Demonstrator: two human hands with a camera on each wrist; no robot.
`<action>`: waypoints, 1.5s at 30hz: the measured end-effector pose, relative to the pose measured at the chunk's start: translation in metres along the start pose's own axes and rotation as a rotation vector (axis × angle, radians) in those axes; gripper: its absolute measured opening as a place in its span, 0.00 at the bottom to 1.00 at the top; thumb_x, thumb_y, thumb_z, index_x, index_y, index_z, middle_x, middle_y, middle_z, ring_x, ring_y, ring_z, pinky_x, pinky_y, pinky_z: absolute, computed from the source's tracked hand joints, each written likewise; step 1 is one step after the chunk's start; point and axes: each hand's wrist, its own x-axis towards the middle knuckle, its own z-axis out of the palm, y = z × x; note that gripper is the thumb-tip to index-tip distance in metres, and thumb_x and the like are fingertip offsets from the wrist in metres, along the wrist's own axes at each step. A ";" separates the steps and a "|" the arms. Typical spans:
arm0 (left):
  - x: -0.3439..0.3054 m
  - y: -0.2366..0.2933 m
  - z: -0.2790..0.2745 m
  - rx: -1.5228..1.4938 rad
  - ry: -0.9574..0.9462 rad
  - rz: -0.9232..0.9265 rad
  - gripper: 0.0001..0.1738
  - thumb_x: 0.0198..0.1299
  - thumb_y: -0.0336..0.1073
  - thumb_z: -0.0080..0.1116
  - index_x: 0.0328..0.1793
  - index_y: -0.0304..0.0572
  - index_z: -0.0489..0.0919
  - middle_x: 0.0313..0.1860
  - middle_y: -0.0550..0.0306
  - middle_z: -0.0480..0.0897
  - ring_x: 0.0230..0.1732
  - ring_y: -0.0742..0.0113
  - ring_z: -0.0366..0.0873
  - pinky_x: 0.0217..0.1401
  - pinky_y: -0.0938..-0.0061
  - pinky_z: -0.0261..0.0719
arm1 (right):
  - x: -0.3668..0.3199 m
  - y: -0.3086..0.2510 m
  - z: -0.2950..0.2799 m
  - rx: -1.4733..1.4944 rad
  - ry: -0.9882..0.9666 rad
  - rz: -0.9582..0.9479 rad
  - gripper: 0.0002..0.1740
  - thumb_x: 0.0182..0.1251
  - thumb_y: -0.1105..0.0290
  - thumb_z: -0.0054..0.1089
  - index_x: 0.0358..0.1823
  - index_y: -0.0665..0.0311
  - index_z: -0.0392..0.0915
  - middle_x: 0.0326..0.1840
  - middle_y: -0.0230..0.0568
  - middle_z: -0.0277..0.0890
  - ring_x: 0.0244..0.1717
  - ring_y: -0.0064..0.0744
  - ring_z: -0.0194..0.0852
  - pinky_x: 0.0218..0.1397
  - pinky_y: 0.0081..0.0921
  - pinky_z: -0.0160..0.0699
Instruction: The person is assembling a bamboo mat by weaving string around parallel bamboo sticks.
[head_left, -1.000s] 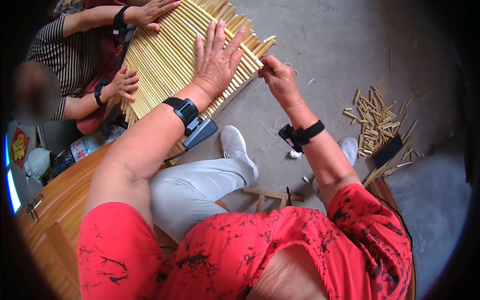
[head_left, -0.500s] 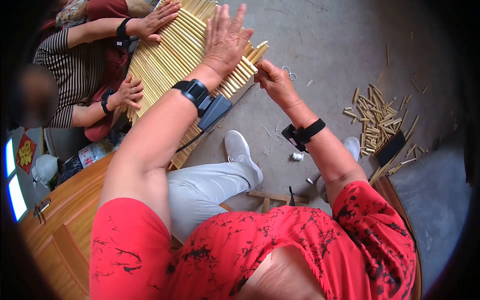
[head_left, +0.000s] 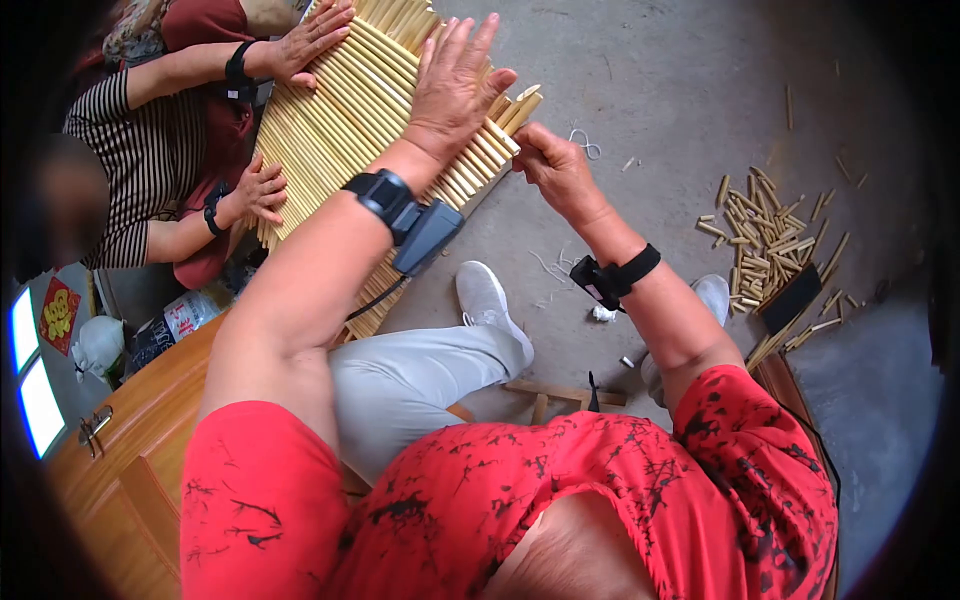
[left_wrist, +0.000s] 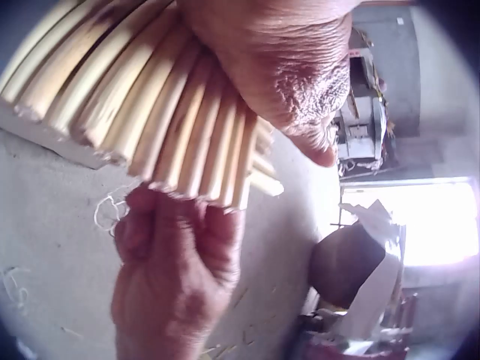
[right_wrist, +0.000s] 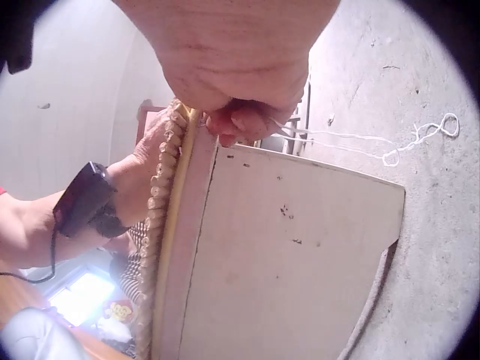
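Note:
A mat of pale, reed-like sticks (head_left: 345, 120) laid side by side fills the upper left of the head view. My left hand (head_left: 452, 95) rests on it near its right edge, fingers straight and spread. Just past that edge, my right hand (head_left: 560, 175) has its fingers curled by the stick ends. From those fingers white string (right_wrist: 352, 144) trails off to the right in the right wrist view. In the left wrist view the right hand (left_wrist: 176, 270) sits directly under the row of cut ends, its fingertips partly hidden by them.
Across the mat, another person in a striped shirt (head_left: 150, 150) rests both hands on it. A pale board (right_wrist: 300, 217) stands below the mat. Short cut sticks (head_left: 765, 240) lie heaped on the floor at right, and a wooden stool (head_left: 560, 392) is near my feet.
My left hand has shifted right toward the mat's edge since a second ago. The right hand stays by the stick ends, and the head view has moved slightly.

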 end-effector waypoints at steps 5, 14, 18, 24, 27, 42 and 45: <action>-0.002 -0.021 -0.047 -0.323 -0.219 0.031 0.43 0.50 0.60 0.57 0.71 0.59 0.57 0.72 0.50 0.52 0.75 0.51 0.36 0.74 0.57 0.34 | -0.001 -0.004 -0.003 -0.036 -0.039 0.015 0.05 0.60 0.80 0.49 0.35 0.63 0.71 0.21 0.29 0.70 0.22 0.16 0.65 0.25 0.17 0.67; -0.030 -0.026 -0.026 -0.125 -0.298 0.010 0.35 0.52 0.63 0.51 0.68 0.75 0.61 0.74 0.49 0.45 0.75 0.46 0.32 0.71 0.47 0.21 | -0.003 -0.001 -0.001 -0.004 -0.007 0.014 0.04 0.61 0.79 0.49 0.36 0.63 0.72 0.21 0.28 0.71 0.23 0.16 0.66 0.25 0.16 0.68; -0.029 -0.026 -0.024 -0.064 -0.310 0.027 0.34 0.54 0.61 0.50 0.69 0.78 0.60 0.74 0.47 0.42 0.75 0.45 0.31 0.70 0.45 0.22 | -0.002 0.000 0.003 0.064 0.032 0.051 0.03 0.61 0.78 0.51 0.34 0.63 0.73 0.21 0.28 0.71 0.22 0.15 0.64 0.24 0.15 0.66; -0.030 -0.024 -0.022 0.104 -0.385 0.061 0.34 0.57 0.60 0.46 0.71 0.81 0.52 0.75 0.47 0.37 0.75 0.45 0.29 0.70 0.44 0.25 | -0.002 -0.001 0.000 0.022 0.029 0.027 0.02 0.61 0.77 0.52 0.34 0.64 0.73 0.20 0.28 0.71 0.21 0.15 0.64 0.23 0.15 0.66; -0.029 -0.023 -0.025 0.111 -0.435 0.045 0.35 0.58 0.61 0.45 0.71 0.81 0.50 0.75 0.47 0.36 0.74 0.44 0.28 0.69 0.42 0.25 | -0.001 0.002 0.000 -0.017 0.013 -0.003 0.01 0.62 0.76 0.52 0.34 0.64 0.73 0.20 0.30 0.71 0.21 0.16 0.65 0.24 0.16 0.67; -0.026 -0.022 -0.026 0.071 -0.476 0.010 0.36 0.55 0.65 0.42 0.70 0.88 0.48 0.74 0.45 0.37 0.75 0.45 0.26 0.68 0.39 0.25 | -0.002 0.001 0.002 -0.242 0.059 -0.179 0.05 0.59 0.79 0.51 0.35 0.62 0.68 0.22 0.39 0.73 0.23 0.32 0.74 0.27 0.26 0.72; -0.026 -0.021 -0.025 0.070 -0.456 0.016 0.35 0.56 0.64 0.43 0.70 0.88 0.48 0.74 0.45 0.37 0.75 0.45 0.26 0.68 0.39 0.25 | -0.002 0.002 0.002 -0.254 0.080 -0.185 0.06 0.57 0.80 0.51 0.35 0.62 0.68 0.23 0.40 0.74 0.24 0.34 0.75 0.28 0.27 0.73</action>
